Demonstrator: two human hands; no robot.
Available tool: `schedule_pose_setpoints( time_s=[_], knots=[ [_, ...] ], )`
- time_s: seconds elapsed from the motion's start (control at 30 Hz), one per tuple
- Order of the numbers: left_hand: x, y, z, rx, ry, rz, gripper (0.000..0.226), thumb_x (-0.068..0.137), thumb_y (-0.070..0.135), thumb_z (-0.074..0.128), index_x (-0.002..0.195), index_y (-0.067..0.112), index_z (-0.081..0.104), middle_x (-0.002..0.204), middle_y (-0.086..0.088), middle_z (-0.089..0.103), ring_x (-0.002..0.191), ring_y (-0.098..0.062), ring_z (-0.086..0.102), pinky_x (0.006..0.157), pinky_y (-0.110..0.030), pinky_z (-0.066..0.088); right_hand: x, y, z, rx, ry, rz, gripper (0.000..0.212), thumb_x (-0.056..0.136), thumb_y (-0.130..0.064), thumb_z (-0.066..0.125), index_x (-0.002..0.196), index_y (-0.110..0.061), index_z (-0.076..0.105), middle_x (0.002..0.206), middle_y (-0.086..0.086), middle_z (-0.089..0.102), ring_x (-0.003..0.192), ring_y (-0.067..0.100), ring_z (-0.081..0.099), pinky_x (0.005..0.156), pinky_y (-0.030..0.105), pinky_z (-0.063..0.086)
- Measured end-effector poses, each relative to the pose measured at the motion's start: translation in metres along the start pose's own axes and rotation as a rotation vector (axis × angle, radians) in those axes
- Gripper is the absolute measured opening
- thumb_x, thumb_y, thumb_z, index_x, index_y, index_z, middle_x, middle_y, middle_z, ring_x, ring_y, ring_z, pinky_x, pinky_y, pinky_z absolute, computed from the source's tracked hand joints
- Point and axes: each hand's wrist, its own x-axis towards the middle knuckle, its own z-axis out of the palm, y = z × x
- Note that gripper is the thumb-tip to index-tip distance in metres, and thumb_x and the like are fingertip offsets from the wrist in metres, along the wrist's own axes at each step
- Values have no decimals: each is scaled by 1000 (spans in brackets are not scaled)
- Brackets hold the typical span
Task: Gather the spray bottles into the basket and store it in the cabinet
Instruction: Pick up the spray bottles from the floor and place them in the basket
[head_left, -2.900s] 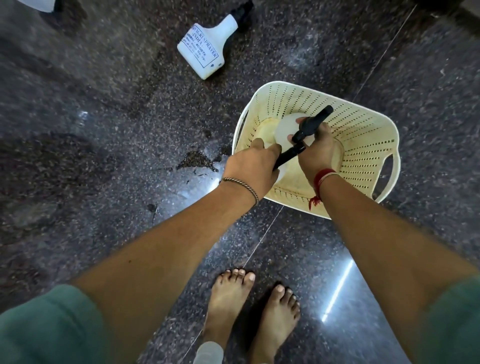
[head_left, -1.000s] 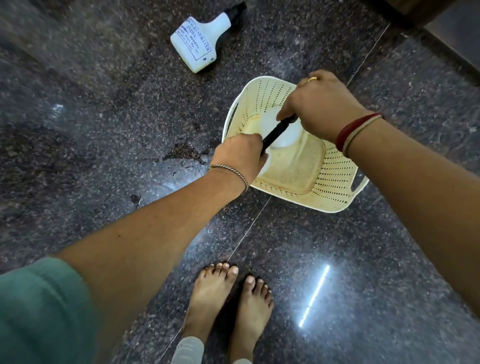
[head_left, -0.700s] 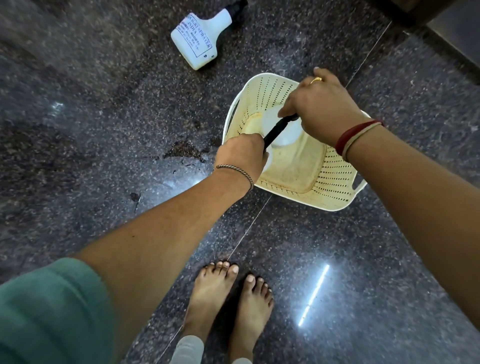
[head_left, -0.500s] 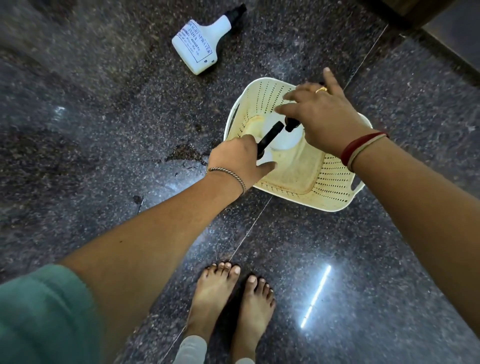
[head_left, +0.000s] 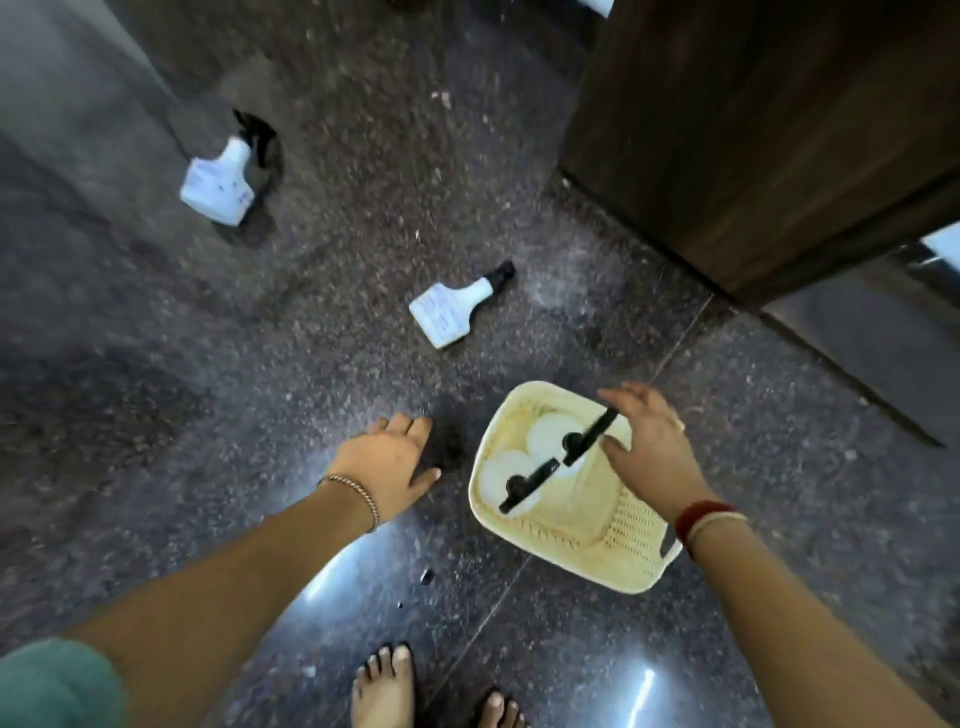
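A cream perforated basket stands on the dark granite floor. Inside it two white spray bottles with black trigger heads stand upright, one nearer me and one behind it. My right hand hovers open over the basket, its fingers just beside the far bottle's trigger. Left of the basket my left hand is open above the floor, holding nothing. A third spray bottle lies on its side beyond the basket. Another spray bottle lies farther away at the left.
A dark wooden cabinet rises at the upper right, its corner close to the basket. My bare feet show at the bottom edge. A dark smear marks the floor between my left hand and the basket.
Both hands have let go of the bottles, which now stand in the basket. The left hand moved left, off the basket. The view has tilted up, showing the cabinet and a further bottle.
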Motion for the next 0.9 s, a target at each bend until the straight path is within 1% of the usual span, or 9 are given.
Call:
schedule_pose_setpoints(
  time_s=[0.1,0.17,0.23,0.33,0.5,0.63,0.7,0.8,0.9],
  knots=[
    [28,-6,-37,1,87,-5,72,87,54,46,143,16,21,138,-7,38,129,-31,37,101,-45,36,20,-30,-5,43,12,-28,57,87,-14,58,141,-20,41,150,8,32,137,28,31,112,40,28],
    [54,-2,-54,-20,142,-43,80,85,57,47,145,17,14,150,-8,25,141,-31,17,111,-53,18,38,-44,-2,52,30,-23,61,88,-18,57,145,-21,35,154,6,26,139,29,27,113,42,27],
    [82,1,-62,-23,170,-78,86,84,60,47,147,17,6,156,-6,9,144,-32,0,111,-59,4,59,-53,5,65,35,-15,65,90,-25,56,148,-23,27,157,6,20,142,30,22,113,44,26],
    [111,-4,-61,40,171,-138,95,81,64,47,148,18,-3,158,-7,-5,142,-33,-13,109,-62,-5,86,-58,17,60,-20,-31,80,88,-40,58,152,-26,11,161,7,6,146,31,11,116,49,22],
    [119,-29,-64,83,118,-204,98,81,64,45,147,18,-11,156,-7,-17,141,-32,-21,107,-64,-8,96,-61,14,16,-29,-52,94,85,-58,52,150,-31,-11,160,6,-11,147,27,-6,118,50,4],
    [124,-53,-85,16,116,-268,95,84,62,43,147,16,-11,156,-8,-15,141,-31,-20,109,-60,-8,99,-81,5,24,-15,-69,97,85,-63,48,143,-34,-24,159,4,-18,147,27,-8,117,49,5],
    [135,-63,-91,12,130,-262,94,84,61,43,147,15,-10,157,-9,-13,142,-30,-19,110,-59,-8,114,-99,8,71,-9,-72,96,84,-64,48,144,-35,-23,159,5,-17,147,28,-5,117,49,8],
    [158,-79,-88,48,138,-209,94,85,60,41,147,15,-12,157,-9,-14,142,-30,-18,110,-59,-7,147,-128,31,201,64,-26,100,82,-59,56,149,-30,-12,160,10,-10,147,31,0,117,48,11],
    [184,-107,-73,68,156,-165,93,86,60,41,146,15,-13,156,-9,-15,142,-29,-18,110,-58,-8,190,-158,74,442,158,176,110,75,-56,67,151,-26,-7,160,12,-5,147,29,2,116,48,12]
  ],
)
